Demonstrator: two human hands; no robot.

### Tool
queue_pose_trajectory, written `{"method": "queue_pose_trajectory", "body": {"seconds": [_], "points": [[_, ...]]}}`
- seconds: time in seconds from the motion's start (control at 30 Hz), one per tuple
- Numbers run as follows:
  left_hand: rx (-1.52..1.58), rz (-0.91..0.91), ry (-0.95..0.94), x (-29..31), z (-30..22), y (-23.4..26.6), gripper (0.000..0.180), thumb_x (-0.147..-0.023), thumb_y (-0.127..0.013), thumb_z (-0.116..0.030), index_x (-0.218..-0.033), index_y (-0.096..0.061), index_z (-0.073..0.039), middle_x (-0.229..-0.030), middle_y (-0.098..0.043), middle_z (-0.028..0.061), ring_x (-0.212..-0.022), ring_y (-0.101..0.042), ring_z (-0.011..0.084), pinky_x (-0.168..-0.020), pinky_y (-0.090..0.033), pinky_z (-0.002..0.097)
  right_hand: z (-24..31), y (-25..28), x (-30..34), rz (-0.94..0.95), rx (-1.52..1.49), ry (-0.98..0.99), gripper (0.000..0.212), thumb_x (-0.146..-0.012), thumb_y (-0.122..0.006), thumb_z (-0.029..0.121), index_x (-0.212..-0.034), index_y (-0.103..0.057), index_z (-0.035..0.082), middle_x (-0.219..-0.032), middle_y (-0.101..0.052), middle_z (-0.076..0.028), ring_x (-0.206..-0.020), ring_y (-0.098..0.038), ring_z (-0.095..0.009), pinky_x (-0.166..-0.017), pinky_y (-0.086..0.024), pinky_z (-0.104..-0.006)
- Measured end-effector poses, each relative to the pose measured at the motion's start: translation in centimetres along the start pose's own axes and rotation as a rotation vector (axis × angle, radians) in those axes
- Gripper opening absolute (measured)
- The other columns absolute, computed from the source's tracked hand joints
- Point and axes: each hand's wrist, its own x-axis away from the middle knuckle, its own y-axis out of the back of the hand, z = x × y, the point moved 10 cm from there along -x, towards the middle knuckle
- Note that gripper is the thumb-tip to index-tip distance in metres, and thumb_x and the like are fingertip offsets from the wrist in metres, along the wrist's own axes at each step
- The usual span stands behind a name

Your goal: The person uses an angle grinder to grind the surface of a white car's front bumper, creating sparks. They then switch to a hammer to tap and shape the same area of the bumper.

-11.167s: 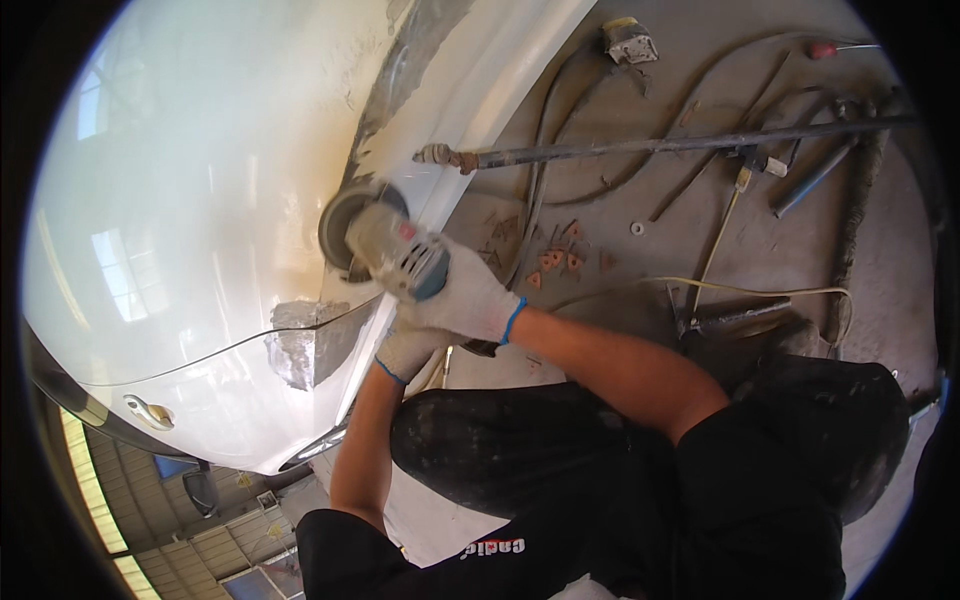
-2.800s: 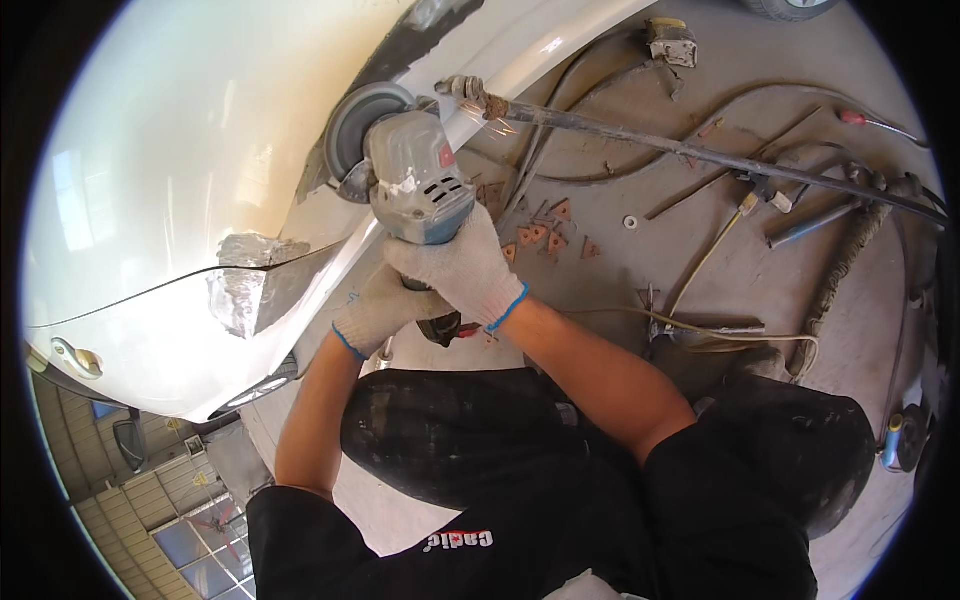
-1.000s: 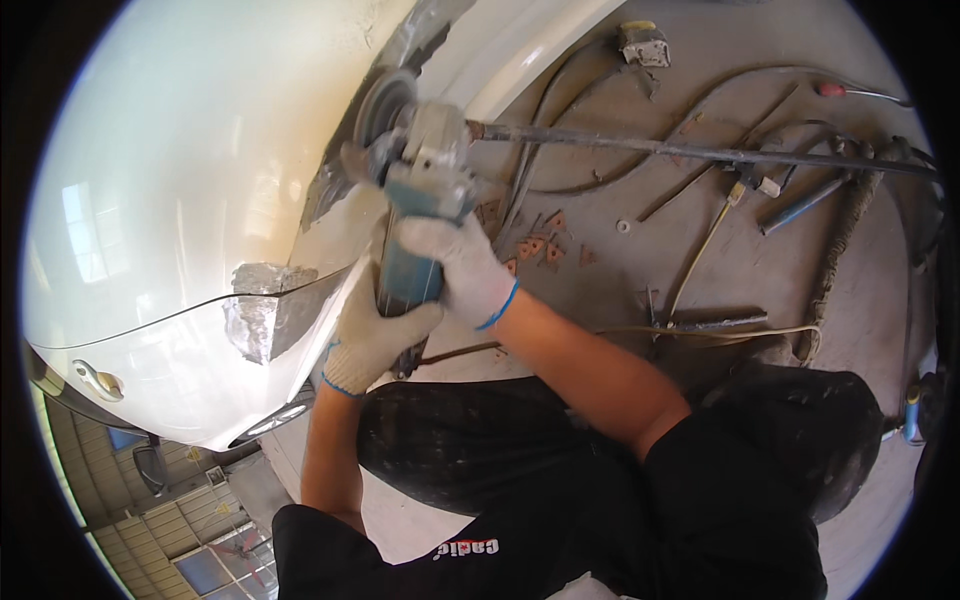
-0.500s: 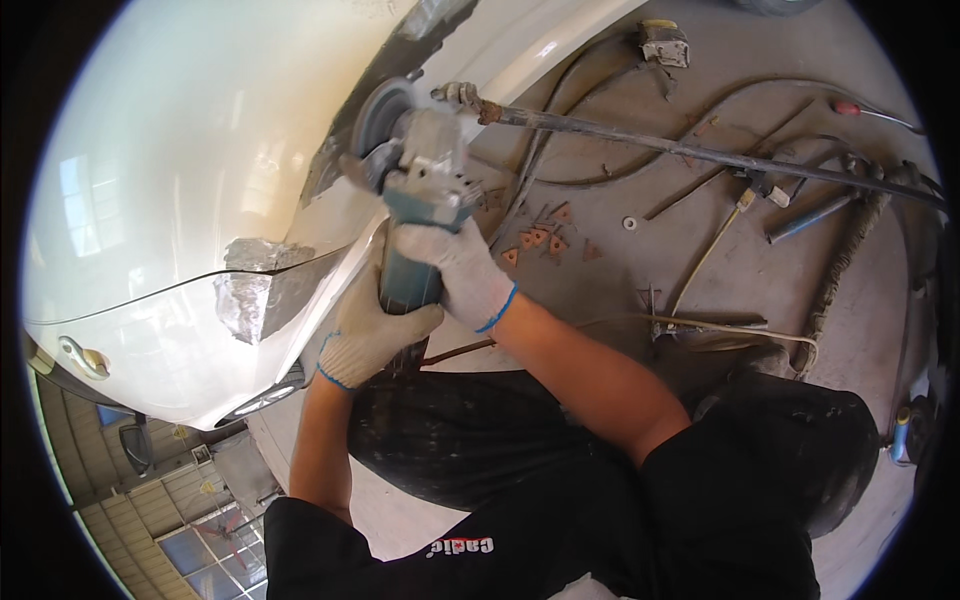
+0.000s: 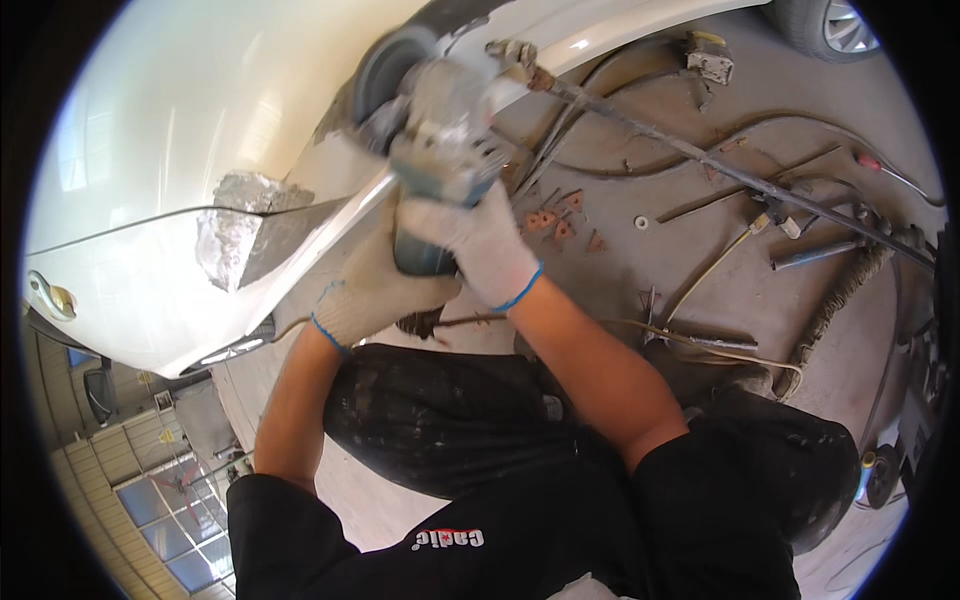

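Note:
An angle grinder with a green body is gripped between both my gloved hands. My left hand wraps round the rear of its body. Farther forward, near the gear head, my right hand is closed on it. The round grey disc at its front end is at the grey, bared strip on the white car's side panel; whether it touches is blurred. Closer to me on the panel is a second patch of bare, shiny metal, crossed by a dark seam.
A long metal bar slants from the car's lower edge across the floor. Hoses, several small triangular orange pieces, a white washer, a blue-grey tube and a red-handled screwdriver lie to the right.
The view has shifted, so a wheel shows more at the upper right. Both hands keep their hold on the grinder, and its disc stays at the bared strip.

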Motion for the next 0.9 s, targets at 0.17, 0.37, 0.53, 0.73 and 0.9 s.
{"method": "queue_pose_trajectory", "body": {"seconds": [0.17,0.37,0.53,0.73,0.9], "points": [[0.003,0.012,0.011,-1.4,-2.1,-0.1,0.079,-0.071,-0.081,-0.025,-0.136,-0.045,0.004,-0.087,-0.068,0.0098,-0.077,-0.067,0.0154,-0.069,-0.055,0.0288,1.1,1.6,-0.6,-0.068,-0.194,-0.089,0.043,-0.08,-0.074,0.002,-0.121,-0.06,0.001,-0.111,-0.062,-0.001,-0.102,-0.059,-0.013,-0.091,-0.05,-0.0309],[0.073,0.266,0.139,-2.6,3.5,-3.2,0.114,-0.065,-0.088,-0.03,-0.152,-0.02,-0.002,-0.106,-0.067,0.0175,-0.093,-0.067,0.0213,-0.082,-0.056,0.0313,-2.6,2.2,0.3,-0.083,0.304,-0.164,0.047,-0.074,-0.077,0.006,-0.119,-0.062,0.001,-0.11,-0.065,-0.001,-0.096,-0.06,-0.01,-0.084,-0.051,-0.0276],[0.121,0.201,0.154,-2.9,2.4,-2.6,0.105,-0.065,-0.089,-0.035,-0.147,-0.033,-0.002,-0.116,-0.067,0.0178,-0.105,-0.065,0.021,-0.093,-0.051,0.0321,1.8,1.7,-0.3,-0.131,0.279,-0.005,0.037,-0.076,-0.075,0.005,-0.111,-0.065,0.0,-0.102,-0.066,-0.002,-0.091,-0.061,-0.01,-0.081,-0.051,-0.0272],[0.009,0.264,-0.156,-3.8,1.0,-3.7,0.08,-0.068,-0.088,-0.035,-0.131,-0.054,0.001,-0.116,-0.068,0.0162,-0.101,-0.066,0.0205,-0.092,-0.051,0.0319,1.0,1.1,0.2,-0.114,0.344,0.012,0.043,-0.073,-0.079,0.006,-0.112,-0.063,-0.002,-0.099,-0.067,-0.003,-0.09,-0.062,-0.01,-0.08,-0.052,-0.0284],[0.108,0.239,0.124,-2.9,3.1,-3.4,0.078,-0.069,-0.088,-0.037,-0.128,-0.056,0.004,-0.117,-0.068,0.015,-0.104,-0.064,0.0199,-0.094,-0.05,0.0329,0.0,3.0,0.2,-0.175,0.254,-0.114,0.044,-0.074,-0.078,0.008,-0.113,-0.063,-0.001,-0.102,-0.067,-0.002,-0.089,-0.063,-0.009,-0.079,-0.052,-0.0276]]}}
